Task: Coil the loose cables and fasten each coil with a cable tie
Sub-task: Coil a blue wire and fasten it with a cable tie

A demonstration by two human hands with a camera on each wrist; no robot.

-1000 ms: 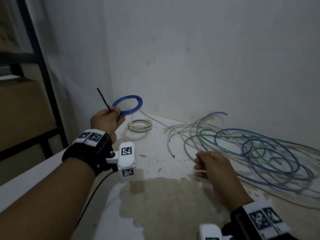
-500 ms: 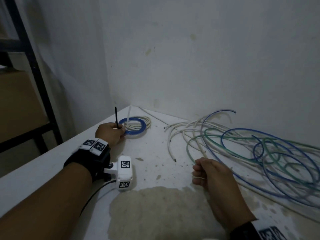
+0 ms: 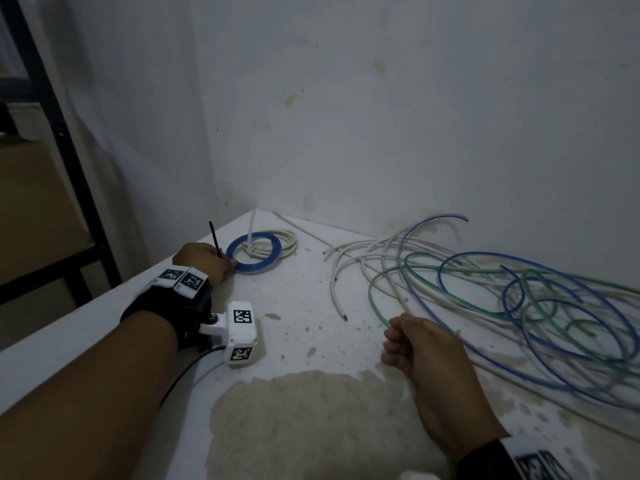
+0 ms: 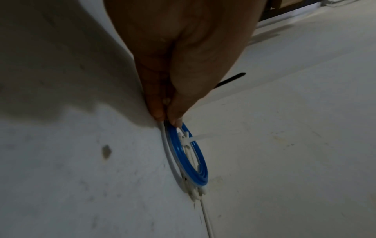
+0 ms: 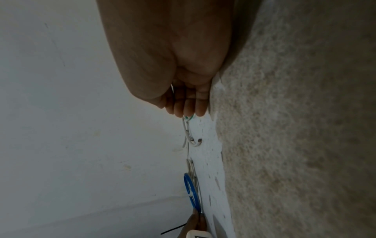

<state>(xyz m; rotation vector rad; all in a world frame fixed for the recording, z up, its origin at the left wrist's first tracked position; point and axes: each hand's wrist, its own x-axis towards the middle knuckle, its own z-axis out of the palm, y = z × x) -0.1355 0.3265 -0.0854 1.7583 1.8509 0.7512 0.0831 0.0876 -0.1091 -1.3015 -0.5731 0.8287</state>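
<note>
1. Blue coil (image 3: 253,251) sits at the table's (image 3: 294,306) far-left corner, overlapping the white coil (image 3: 284,241); left hand (image 3: 203,260) pinches its rim beside the black tie (image 3: 215,239).
2. Advice: lay it flat before letting go.
3. Right hand (image 3: 424,348) is curled by the loose cables (image 3: 519,299); what it grips, cannot tell.

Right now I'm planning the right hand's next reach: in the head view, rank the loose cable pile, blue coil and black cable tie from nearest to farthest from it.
1. Loose cable pile: beside the right hand, on its right.
2. Blue coil: far left, near the corner.
3. Black cable tie: just left of the coil, in the left hand.
</note>
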